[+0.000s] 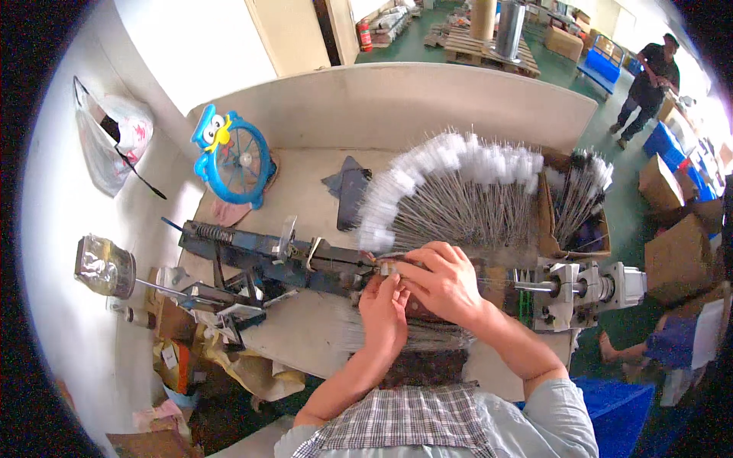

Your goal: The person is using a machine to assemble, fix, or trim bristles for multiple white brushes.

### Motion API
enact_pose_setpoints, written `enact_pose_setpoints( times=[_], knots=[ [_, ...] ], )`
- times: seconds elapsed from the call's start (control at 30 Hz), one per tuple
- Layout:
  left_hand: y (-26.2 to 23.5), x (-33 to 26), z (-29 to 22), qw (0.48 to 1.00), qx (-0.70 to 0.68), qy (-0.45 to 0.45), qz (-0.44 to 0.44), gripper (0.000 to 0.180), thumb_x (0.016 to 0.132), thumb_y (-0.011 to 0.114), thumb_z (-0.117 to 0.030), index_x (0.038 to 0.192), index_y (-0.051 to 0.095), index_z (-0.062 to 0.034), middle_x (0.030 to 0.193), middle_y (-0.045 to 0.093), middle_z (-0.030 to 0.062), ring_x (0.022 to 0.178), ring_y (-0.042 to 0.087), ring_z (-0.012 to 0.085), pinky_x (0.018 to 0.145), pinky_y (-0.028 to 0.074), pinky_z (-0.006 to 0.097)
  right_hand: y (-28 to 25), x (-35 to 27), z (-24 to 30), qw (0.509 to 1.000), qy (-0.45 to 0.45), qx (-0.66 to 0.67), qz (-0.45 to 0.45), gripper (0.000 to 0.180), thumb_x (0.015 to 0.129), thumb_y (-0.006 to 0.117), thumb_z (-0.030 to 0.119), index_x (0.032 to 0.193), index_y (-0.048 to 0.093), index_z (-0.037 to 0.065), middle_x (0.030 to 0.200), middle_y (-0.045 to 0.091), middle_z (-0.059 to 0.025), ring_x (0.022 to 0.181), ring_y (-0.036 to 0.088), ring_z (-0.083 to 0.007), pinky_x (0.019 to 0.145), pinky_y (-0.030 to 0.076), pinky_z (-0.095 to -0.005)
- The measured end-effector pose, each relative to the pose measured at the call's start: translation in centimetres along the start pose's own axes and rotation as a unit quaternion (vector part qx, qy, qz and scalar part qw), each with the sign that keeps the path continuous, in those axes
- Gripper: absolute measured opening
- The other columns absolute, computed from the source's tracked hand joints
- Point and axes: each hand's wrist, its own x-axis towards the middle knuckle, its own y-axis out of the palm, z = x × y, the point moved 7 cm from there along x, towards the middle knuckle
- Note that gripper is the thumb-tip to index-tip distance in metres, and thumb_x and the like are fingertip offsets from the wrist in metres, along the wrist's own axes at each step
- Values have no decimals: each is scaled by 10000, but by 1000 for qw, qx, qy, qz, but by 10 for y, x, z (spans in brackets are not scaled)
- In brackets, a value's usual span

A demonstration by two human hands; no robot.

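Side by side at the bench's middle, my two hands work at the right end of a long dark metal fixture [321, 263]. My left hand [384, 311] is closed, its thumb and fingertips pinched together. From the right, my right hand [445, 284] reaches over, fingers bent and closed near the same spot. A small pale piece [387, 269] shows at the fingertips; its kind is too small to tell. Behind the hands lies a wide fan of wire brushes [466, 202] with white bristle tips. Loose thin wires [427, 336] lie close in front of me, partly hidden by my forearms.
To the right stands a motor with a metal shaft [584, 286]. A cardboard box [603, 237] holds darker-tipped brushes. At the back left are a blue duck-shaped fan [237, 160] and a dark flat phone-like object [353, 198]. A person [649, 84] stands beyond the bench.
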Motion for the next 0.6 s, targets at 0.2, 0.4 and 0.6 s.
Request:
enact_pose_setpoints(
  times=[0.2, 0.4, 0.6],
  knots=[
    [-8, 2, 1, 999, -25, -21, -9, 134, 846, 544, -84, 975, 527, -51, 961, 570, 34, 870, 554, 127, 799, 427, 276, 19, 3, 4, 999, -1, 35, 37, 271, 642, 682, 187, 907, 673, 132, 931, 611, -10, 918, 552, -211, 757, 456, -351],
    [-6, 3, 7, 995, -81, -53, 13, 157, 866, 533, -165, 973, 543, -50, 997, 578, 36, 908, 558, 134, 812, 419, 292, 8, 6, 3, 998, 11, 45, 34, 243, 687, 667, 212, 919, 669, 139, 944, 609, -2, 918, 552, -202, 745, 452, -339],
    [-9, 2, 5, 999, -40, -26, -17, 110, 869, 531, -119, 954, 547, -52, 902, 600, 25, 812, 575, 120, 773, 446, 275, 7, -7, 0, 999, 38, -5, 35, 229, 693, 664, 190, 916, 658, 141, 958, 602, 2, 911, 555, -202, 737, 456, -347]
  ],
)
